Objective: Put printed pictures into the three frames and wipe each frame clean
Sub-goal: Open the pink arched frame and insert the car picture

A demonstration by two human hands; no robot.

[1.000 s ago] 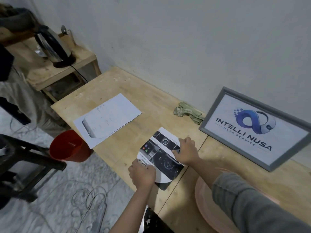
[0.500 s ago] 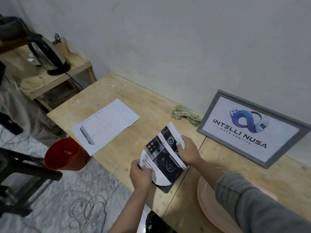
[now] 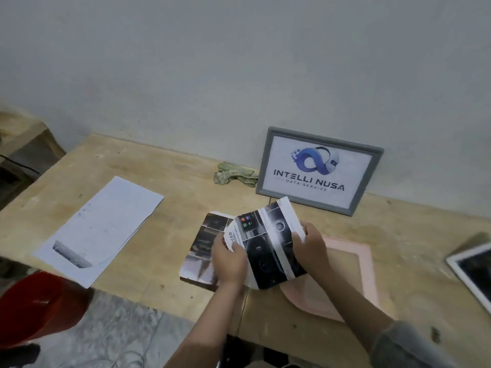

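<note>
A dark printed picture (image 3: pixel 268 243) is lifted off the table, bowed between both hands. My left hand (image 3: pixel 228 258) grips its left edge and my right hand (image 3: pixel 309 241) pinches its right edge. A glossy sheet or backing (image 3: pixel 202 248) lies flat on the table under and left of it. A pink frame (image 3: pixel 366 272) lies flat just right of my hands. A grey frame (image 3: pixel 318 168) with a blue logo print leans on the wall behind. A white frame (image 3: pixel 470 272) lies at the right edge, partly cut off. A crumpled greenish cloth (image 3: pixel 235 173) sits by the wall.
White printed sheets (image 3: pixel 98 229) lie on the wooden table (image 3: pixel 170 187) to the left. A red bucket (image 3: pixel 39 306) stands on the floor below the table's front edge. A lower wooden stand (image 3: pixel 24 144) is at far left. Cables lie on the floor.
Both hands have lifted the picture off the table and carried it right, toward the pink frame, uncovering the glossy sheet beneath. The camera has swung right; the kettle is out of view.
</note>
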